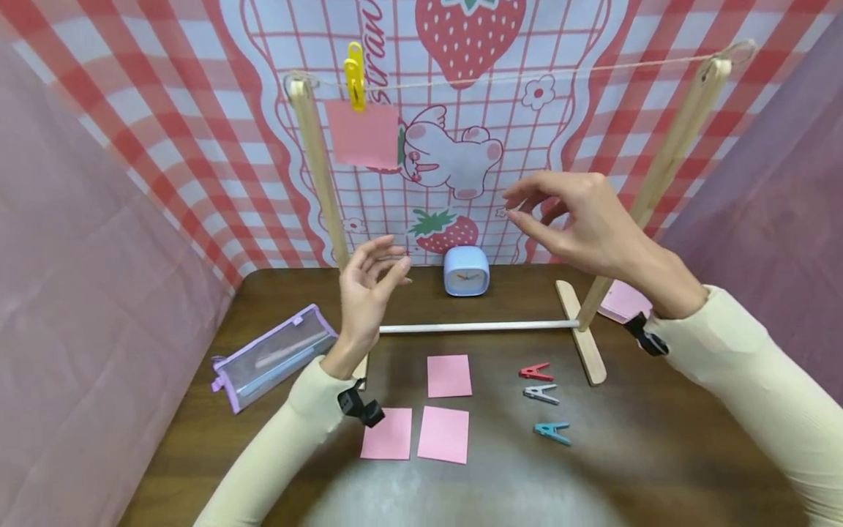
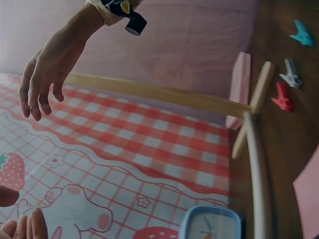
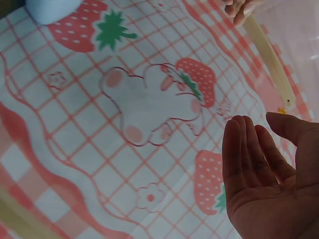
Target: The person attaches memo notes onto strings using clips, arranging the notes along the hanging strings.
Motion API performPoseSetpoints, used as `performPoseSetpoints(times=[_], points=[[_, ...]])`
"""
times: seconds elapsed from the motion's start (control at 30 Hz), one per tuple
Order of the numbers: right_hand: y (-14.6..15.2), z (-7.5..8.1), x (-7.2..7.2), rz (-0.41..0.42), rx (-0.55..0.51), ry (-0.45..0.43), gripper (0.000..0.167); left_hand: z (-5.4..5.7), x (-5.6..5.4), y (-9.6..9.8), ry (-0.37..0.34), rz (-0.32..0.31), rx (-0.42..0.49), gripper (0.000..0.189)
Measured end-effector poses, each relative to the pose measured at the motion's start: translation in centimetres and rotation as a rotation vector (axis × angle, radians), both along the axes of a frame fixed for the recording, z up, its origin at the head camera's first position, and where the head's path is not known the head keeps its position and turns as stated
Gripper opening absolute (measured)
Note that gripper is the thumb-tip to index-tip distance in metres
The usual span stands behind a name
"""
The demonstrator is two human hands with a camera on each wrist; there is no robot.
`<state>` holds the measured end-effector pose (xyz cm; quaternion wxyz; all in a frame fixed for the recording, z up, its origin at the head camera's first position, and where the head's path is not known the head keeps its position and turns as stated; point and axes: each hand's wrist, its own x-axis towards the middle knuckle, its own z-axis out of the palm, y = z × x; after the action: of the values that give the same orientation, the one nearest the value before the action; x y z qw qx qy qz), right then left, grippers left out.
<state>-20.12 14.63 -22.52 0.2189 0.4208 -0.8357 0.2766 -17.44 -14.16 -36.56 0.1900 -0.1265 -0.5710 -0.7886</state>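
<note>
A pink paper square hangs from a string, held by a yellow clothespin near the left post. My left hand is in the air in front of that post, below the hanging paper, fingers relaxed with nothing in them. Over to the right, my right hand is raised in front of the right post, its fingers loosely bent and holding nothing. Pink paper squares lie on the table. To their right are a red clothespin, a grey clothespin and a teal clothespin.
Wooden posts hold up the string, with a white rod joining them low down. A blue clock stands at the back. On the left lies a purple-edged mesh pouch. A pink object is behind the right foot.
</note>
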Motion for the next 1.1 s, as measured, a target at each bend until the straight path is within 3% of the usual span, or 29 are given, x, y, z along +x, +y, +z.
performPoseSetpoints(times=[0.33,0.63,1.1], points=[[2.4,-3.3,-0.3,-0.034,0.054,-0.082,0.024,-2.5,1.0,-0.1,-0.154,-0.069,-0.219,0.046],[4.7,-7.5,0.3,-0.06,0.088,-0.178,0.023,-4.9,2.1,0.2,-0.291,-0.124,-0.413,0.048],[6.9,-13.9,1.6,-0.062,0.129,-0.287,0.02,-8.5,3.4,0.1,-0.346,-0.22,-0.722,0.06]])
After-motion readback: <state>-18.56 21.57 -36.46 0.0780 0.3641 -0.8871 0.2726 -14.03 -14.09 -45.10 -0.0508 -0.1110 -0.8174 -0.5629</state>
